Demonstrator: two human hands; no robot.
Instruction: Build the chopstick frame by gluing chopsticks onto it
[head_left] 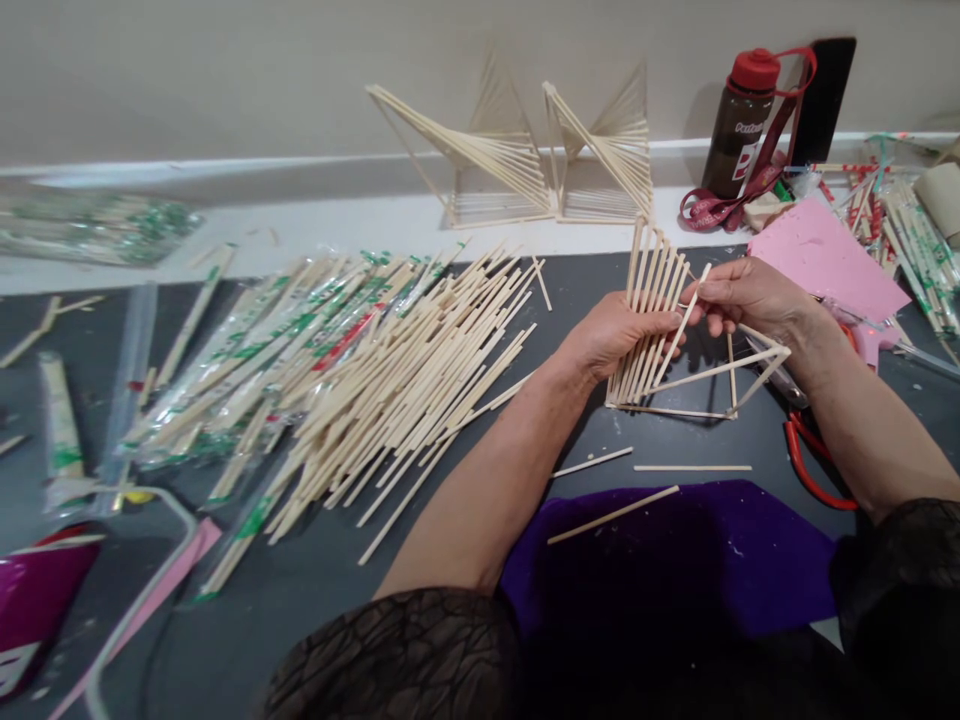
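Note:
A wooden stick frame stands on the dark table at the right of centre, with a row of slanted sticks on its left side. My left hand is closed round these slats, its thumb lying across them. My right hand pinches the upper part of a single stick at the right end of the row. The lower end of that stick comes down by the frame's base. Loose sticks lie in a large pile left of my left forearm.
Two finished-looking stick structures stand by the wall. A bottle, pink foam sheet and red-handled scissors are right. Wrapped chopsticks lie left; purple cloth is in front.

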